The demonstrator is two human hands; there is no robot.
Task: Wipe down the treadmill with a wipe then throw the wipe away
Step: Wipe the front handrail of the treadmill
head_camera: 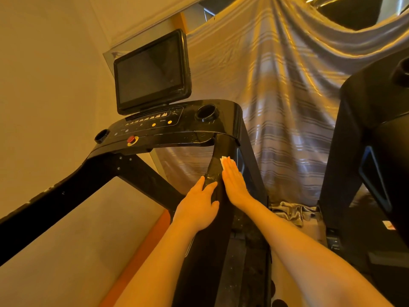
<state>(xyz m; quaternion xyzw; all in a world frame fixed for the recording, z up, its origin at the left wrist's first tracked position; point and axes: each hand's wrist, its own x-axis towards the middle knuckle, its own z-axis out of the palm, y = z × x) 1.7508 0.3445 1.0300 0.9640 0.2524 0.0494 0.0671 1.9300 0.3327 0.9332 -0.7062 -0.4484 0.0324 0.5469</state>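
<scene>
Wiping step: your right hand (233,181), fingers flat, presses wipe (225,161) on rail (221,149); left hand (199,206) grips rail. Next: rest of treadmill (177,127), then bin it.

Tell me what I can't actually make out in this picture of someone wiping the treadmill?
All in the head view:
- Wipe: mostly hidden under the right hand; only white corners show past the fingertips.
- Left hand: its fingertips curl round the handrail, out of sight.
- Console: button labels too small to read.
- Screen: dark, showing nothing.
- Treadmill belt: hidden by both arms, cut off by the bottom edge.
- No bin in view.
</scene>
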